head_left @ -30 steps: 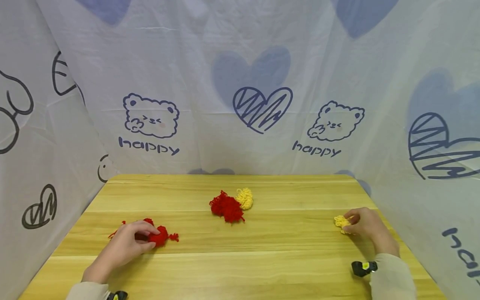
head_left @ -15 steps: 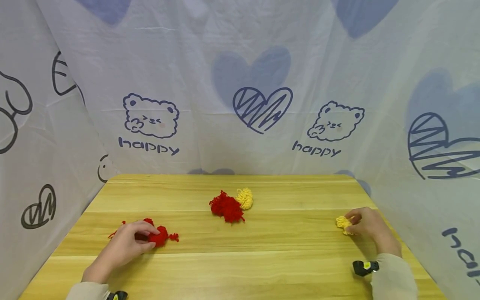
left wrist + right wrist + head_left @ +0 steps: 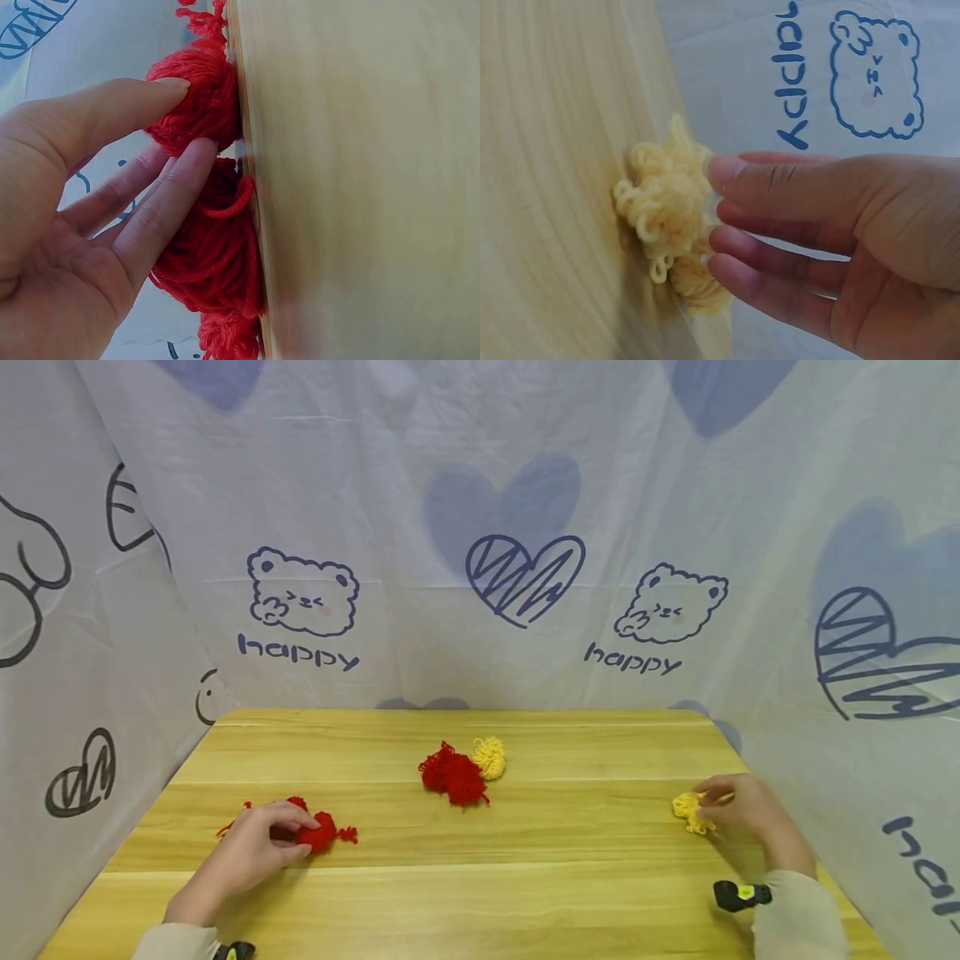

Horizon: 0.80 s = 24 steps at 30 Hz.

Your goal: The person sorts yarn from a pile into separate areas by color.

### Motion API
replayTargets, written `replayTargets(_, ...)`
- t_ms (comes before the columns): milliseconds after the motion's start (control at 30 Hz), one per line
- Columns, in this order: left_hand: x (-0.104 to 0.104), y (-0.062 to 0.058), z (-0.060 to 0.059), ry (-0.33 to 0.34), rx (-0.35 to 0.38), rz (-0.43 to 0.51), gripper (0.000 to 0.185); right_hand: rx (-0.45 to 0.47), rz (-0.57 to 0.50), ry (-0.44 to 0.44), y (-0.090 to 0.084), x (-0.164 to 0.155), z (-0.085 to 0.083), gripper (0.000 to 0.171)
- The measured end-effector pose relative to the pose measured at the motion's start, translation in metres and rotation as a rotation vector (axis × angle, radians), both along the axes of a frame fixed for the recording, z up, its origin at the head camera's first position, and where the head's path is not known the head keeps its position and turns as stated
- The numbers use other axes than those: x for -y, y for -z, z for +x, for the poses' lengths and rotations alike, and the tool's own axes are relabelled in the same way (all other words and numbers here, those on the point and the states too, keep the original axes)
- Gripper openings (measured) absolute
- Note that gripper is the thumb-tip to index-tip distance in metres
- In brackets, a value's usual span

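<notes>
On the left of the table, my left hand [image 3: 258, 847] pinches a small red yarn ball [image 3: 199, 97] between thumb and fingers. Against it in the left wrist view lies a larger red yarn bundle [image 3: 214, 247], partly hidden behind the fingers; loose red strands trail from the ends. At the right side, my right hand [image 3: 742, 814] is beside a loopy yellow yarn bundle [image 3: 690, 812] lying on the table. In the right wrist view its fingers [image 3: 780, 262] are loosely extended, with thumb and fingertips right at the edge of the yellow yarn bundle.
Near the middle back of the wooden table [image 3: 570, 860] sits a red yarn pile [image 3: 453, 775], with a yellow yarn ball [image 3: 490, 757] touching its right side. A white printed cloth [image 3: 450, 668] hangs behind the table and along both sides.
My right hand has shifted slightly right, and the yellow yarn bundle has moved a little right too, with more of it showing past the fingers. The left hand has stayed still.
</notes>
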<state>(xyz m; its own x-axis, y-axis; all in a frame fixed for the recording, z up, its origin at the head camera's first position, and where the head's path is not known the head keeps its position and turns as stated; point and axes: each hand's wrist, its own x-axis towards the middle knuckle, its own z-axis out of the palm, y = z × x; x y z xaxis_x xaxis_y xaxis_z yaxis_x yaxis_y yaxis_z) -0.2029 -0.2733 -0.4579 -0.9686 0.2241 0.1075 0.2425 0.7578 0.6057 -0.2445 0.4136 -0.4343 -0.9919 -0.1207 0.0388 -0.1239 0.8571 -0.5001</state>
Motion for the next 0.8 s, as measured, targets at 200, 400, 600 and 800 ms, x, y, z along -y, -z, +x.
replayTargets(200,0.001,-0.001,0.0,0.005,-0.01,-0.009,0.025,-0.01,-0.039,-0.019,-0.006,0.011,0.0,0.04)
replayTargets(400,0.0,0.0,-0.001,0.011,-0.004,-0.008,0.025,-0.005,-0.14,-0.058,-0.009,0.029,-0.001,0.039)
replayTargets(600,0.001,0.001,-0.001,0.015,-0.011,-0.008,0.026,0.025,-0.208,-0.093,-0.008,0.046,-0.005,0.039)
replayTargets(800,0.001,0.0,-0.002,0.011,-0.004,-0.006,0.026,0.036,-0.221,-0.094,-0.008,0.06,-0.007,0.04)
